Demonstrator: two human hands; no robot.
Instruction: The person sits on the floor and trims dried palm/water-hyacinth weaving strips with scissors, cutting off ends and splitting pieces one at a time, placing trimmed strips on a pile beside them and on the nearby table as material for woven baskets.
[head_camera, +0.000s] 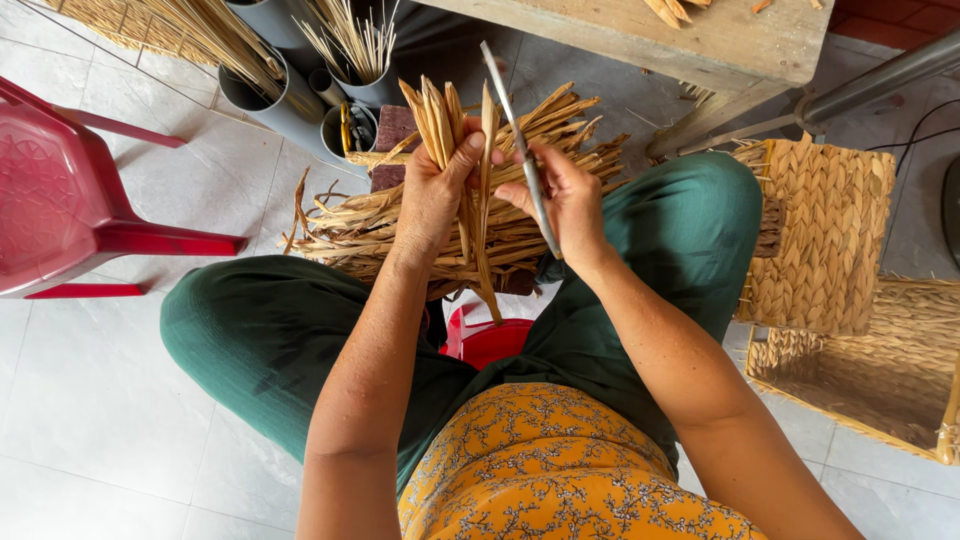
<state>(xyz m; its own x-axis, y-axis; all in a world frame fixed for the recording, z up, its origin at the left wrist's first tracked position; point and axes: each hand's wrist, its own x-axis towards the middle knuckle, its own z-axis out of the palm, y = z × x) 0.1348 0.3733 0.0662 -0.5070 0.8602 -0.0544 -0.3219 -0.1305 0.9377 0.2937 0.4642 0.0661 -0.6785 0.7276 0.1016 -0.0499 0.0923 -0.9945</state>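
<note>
Gripped in left hand (432, 195): bundle of dried reed strips (447, 125), upright, centre frame. Clamped in right hand (568, 200): thin metal blade (520, 150), laid across strips. Step judged: trimming strips. Next move calls for steady bundle, blade clear of thumb. Packages, labels, signs: none visible; grey tubes (270, 95) upper left, woven baskets (825, 235) right.

Left hand (432, 192) and right hand (568, 200) both clenched, forearms converging forward.

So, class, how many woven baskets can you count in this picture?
2, both at the person's right: one basket beside the knee, another below it, cut off by the frame edge. Others may lie out of view.
</note>
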